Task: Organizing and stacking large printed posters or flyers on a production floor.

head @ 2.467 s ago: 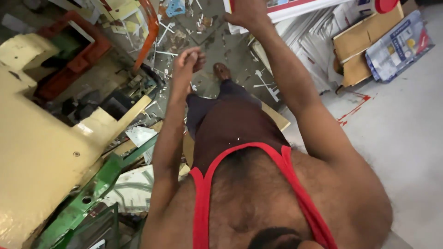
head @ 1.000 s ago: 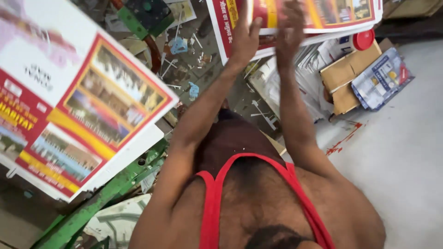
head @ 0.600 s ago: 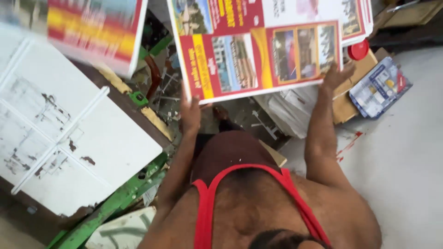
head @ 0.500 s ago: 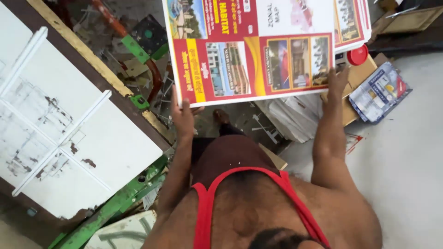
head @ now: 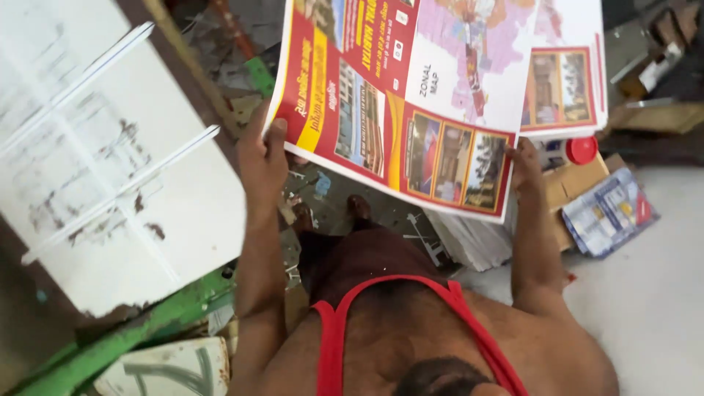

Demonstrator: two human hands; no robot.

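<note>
Cluttered workshop floor (head: 645,293) fills the background, pale on the right, littered with scraps in the middle. Far left, a white board (head: 95,183) with thin rods runs out of view. Held up ahead, a big red-and-yellow poster (head: 440,88) hides much behind it, its top cut off. Left hand (head: 262,158) grips its left edge, fingers clenched around it; right hand (head: 526,167) pinches its lower right corner. Paper stack (head: 477,238) sits half-hidden below. Red cap (head: 582,149) lies far right.
</note>
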